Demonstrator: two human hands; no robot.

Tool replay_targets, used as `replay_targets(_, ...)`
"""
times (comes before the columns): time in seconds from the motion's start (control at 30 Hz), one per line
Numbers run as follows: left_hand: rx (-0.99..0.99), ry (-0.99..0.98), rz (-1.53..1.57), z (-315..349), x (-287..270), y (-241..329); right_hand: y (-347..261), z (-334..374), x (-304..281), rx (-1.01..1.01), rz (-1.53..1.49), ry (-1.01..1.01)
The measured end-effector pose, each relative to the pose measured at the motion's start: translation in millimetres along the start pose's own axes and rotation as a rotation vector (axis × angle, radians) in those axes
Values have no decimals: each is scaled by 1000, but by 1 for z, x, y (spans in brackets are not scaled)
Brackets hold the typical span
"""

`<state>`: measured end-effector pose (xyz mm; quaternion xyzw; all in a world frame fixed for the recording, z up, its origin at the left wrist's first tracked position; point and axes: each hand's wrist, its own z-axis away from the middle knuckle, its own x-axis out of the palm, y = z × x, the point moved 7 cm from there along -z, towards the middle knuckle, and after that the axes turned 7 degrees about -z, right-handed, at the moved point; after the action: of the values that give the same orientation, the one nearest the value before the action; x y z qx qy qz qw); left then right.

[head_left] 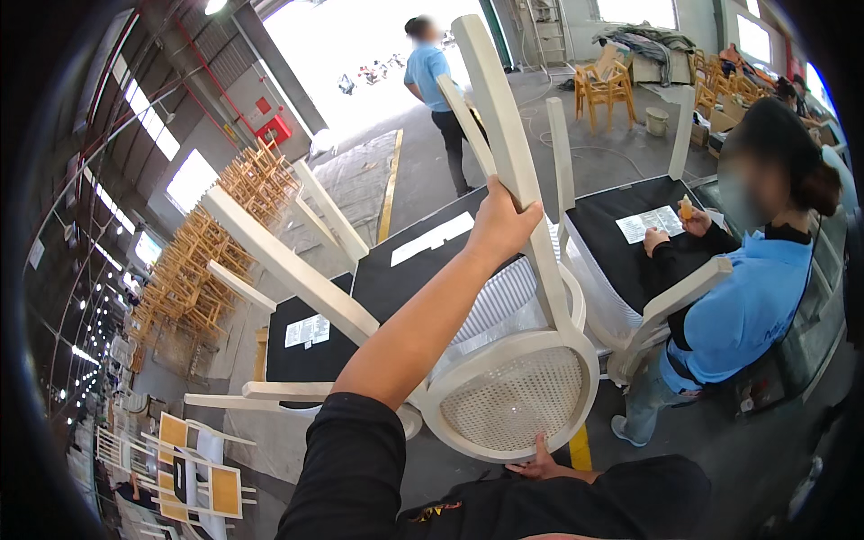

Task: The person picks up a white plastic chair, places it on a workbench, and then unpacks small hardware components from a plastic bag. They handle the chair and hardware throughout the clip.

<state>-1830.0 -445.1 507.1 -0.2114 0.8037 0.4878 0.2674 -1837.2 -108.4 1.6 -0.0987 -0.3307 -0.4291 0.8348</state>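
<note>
An off-white chair with a rounded woven-mesh back and a striped seat is tipped over in front of me, its legs pointing up and away. My left hand is closed around one of its legs, arm stretched forward. Low down near my body, my right hand holds the rim of the back, thumb up against the mesh; its other fingers are partly hidden. Beyond the held chair, an upturned chair shows its black underside with a white sheet on it. Plastic wrap appears around the striped seat.
At right, a co-worker in a blue shirt holds a small orange item over another upturned chair. One more upturned chair stands left. A person stands by the doorway. Stacked wooden chair frames line the left.
</note>
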Motion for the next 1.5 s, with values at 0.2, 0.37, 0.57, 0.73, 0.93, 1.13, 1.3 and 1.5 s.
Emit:
replay_targets(0.2, -72, -24, 28, -13, 22, -64, 0, -26, -24, -42, 46, 4)
replay_targets(0.37, -68, -234, 4, -22, 69, -52, -19, -49, -23, -15, 148, -14)
replay_targets(0.57, 31, -442, -34, 63, 121, -69, -116, 15, 40, -308, 796, 195)
replay_targets(0.73, 124, -357, -20, 153, 165, -78, -207, 167, 164, -1182, 724, 129)
replay_targets(0.93, 212, -253, 87, 185, 163, -88, -172, 253, 255, -1503, 1207, -255)
replay_targets(1.13, 200, -316, 185, 173, 163, -105, -186, 231, 261, -1616, 1168, -75)
replay_targets(1.3, 225, -399, 196, 156, 156, -127, -184, 219, 279, -1635, 1224, -9)
replay_targets(1.5, 214, -416, 212, 168, 150, -125, -190, 203, 265, -1581, 1087, -153)
